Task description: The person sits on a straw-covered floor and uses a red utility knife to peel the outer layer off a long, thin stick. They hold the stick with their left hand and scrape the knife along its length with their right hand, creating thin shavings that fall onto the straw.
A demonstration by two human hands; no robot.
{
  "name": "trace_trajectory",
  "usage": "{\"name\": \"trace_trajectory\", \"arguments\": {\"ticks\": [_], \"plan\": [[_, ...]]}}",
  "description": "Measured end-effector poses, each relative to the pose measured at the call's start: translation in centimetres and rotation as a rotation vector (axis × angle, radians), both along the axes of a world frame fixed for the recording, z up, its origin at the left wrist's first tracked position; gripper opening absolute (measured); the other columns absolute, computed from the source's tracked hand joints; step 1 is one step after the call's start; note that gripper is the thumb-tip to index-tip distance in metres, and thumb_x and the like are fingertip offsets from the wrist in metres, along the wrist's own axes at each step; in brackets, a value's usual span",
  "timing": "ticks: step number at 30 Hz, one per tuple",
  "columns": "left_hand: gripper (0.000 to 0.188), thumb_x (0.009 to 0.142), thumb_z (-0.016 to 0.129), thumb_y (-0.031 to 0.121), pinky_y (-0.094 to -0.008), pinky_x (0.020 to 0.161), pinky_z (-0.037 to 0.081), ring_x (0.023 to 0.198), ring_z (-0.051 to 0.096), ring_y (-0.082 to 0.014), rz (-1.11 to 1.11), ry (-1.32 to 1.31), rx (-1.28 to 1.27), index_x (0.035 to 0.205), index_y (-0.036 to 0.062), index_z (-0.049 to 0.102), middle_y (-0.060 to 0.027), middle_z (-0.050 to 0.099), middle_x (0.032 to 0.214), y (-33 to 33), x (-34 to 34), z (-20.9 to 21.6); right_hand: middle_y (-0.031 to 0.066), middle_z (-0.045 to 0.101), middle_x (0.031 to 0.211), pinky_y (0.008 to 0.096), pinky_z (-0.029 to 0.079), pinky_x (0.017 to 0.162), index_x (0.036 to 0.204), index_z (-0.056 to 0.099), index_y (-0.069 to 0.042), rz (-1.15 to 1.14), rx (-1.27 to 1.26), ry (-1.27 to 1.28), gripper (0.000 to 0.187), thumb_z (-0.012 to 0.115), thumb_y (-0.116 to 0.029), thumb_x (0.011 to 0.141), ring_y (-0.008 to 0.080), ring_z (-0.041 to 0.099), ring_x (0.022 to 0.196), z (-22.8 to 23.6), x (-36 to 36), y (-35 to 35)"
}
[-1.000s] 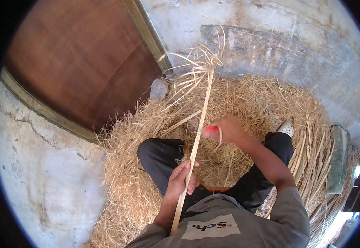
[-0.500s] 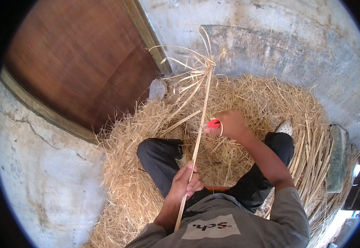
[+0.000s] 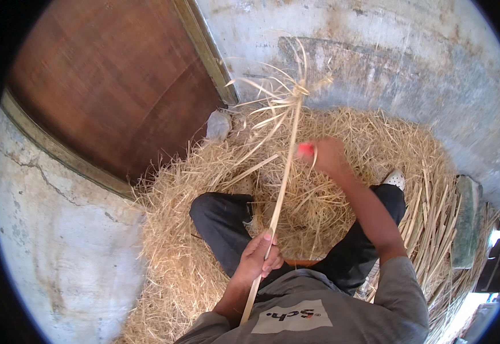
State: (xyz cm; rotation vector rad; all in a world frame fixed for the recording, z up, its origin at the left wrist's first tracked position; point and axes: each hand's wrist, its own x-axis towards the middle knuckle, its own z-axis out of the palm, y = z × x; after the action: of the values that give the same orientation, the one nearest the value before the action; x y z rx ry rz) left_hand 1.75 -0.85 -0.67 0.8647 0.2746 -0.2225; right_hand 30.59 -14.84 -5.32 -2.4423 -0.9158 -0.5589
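Observation:
My left hand [image 3: 257, 257] is closed around the lower part of a long pale bamboo strip [image 3: 285, 183]. The strip slants up and away from my lap, its near end passing beside my shirt. At its far end is a knot-like bunch [image 3: 300, 90] with thin curled slivers fanning out, mostly leftward. My right hand [image 3: 328, 155], smeared by motion, grips a small red-handled tool [image 3: 305, 150] just right of the strip. The tool's tip is too blurred to make out, and I cannot tell whether it touches the strip. A thin pale loop [image 3: 315, 156] shows by my right fingers.
Straw-like shavings [image 3: 170, 252] cover the ground around my bent legs. Long thin sticks [image 3: 430, 229] lie at the right, beside a greenish stone block [image 3: 467, 221]. A stained wall [image 3: 376, 51] stands ahead, and a brown door [image 3: 112, 74] is at the far left.
The strip's far end and its bunch of slivers have swung to the right. My right hand has moved slightly up and right with the red-handled tool. My left hand keeps its grip.

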Motion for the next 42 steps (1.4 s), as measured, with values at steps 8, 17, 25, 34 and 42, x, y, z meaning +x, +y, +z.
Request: {"name": "trace_trajectory", "arguments": {"ticks": [8,17,25,34,42], "plan": [[0.025,0.106,0.031,0.027,-0.0208,0.041,0.033,0.037,0.033,-0.0069,-0.121,-0.124,0.296,0.097,0.0074,0.044,0.0012,0.037,0.051,-0.9,-0.6,-0.6,0.0159,0.058,0.059,0.0417,0.049,0.059,0.078,0.066,-0.004,-0.34,0.055,0.267,0.08,0.04,-0.079,0.083,0.0281,0.061,0.06,1.0,9.1,-3.5],[0.027,0.105,0.035,0.028,-0.0212,0.037,0.032,0.038,0.036,-0.0076,-0.118,-0.102,0.59,0.097,0.0054,0.048,-0.0002,0.042,0.05,-0.5,0.4,1.0,-0.0021,0.024,0.04,0.0246,0.017,0.031,0.048,0.028,-0.016,0.464,0.964,1.821,0.078,0.032,-0.087,0.078,0.0089,0.022,0.032,1.9,4.9,-2.0],[0.026,0.105,0.037,0.027,-0.0208,0.037,0.032,0.038,0.036,-0.0065,-0.024,-0.093,0.521,0.1,0.004,0.047,-0.0005,0.043,0.052,0.9,1.3,0.6,0.0086,0.055,0.048,0.0407,0.047,0.047,0.059,0.061,-0.007,0.364,0.293,0.473,0.072,0.051,-0.075,0.081,0.0293,0.06,0.048,-1.1,-6.2,1.3],[0.023,0.105,0.038,0.026,-0.0212,0.038,0.031,0.039,0.034,-0.0063,-0.041,-0.105,0.62,0.098,0.0046,0.044,0.0003,0.04,0.053,0.2,0.7,1.1,0.0098,0.055,0.05,0.04,0.044,0.043,0.058,0.059,-0.008,0.246,0.079,0.041,0.064,0.063,-0.071,0.072,0.0303,0.057,0.044,-0.2,-4.1,0.4],[0.022,0.105,0.037,0.023,-0.0203,0.043,0.032,0.039,0.034,-0.007,-0.014,-0.114,0.541,0.094,0.0058,0.045,0.001,0.039,0.05,0.5,0.8,1.0,0.0102,0.055,0.05,0.0401,0.043,0.042,0.058,0.058,-0.008,0.289,0.123,0.056,0.067,0.062,-0.074,0.07,0.0278,0.057,0.044,0.1,-5.7,0.9]]}}
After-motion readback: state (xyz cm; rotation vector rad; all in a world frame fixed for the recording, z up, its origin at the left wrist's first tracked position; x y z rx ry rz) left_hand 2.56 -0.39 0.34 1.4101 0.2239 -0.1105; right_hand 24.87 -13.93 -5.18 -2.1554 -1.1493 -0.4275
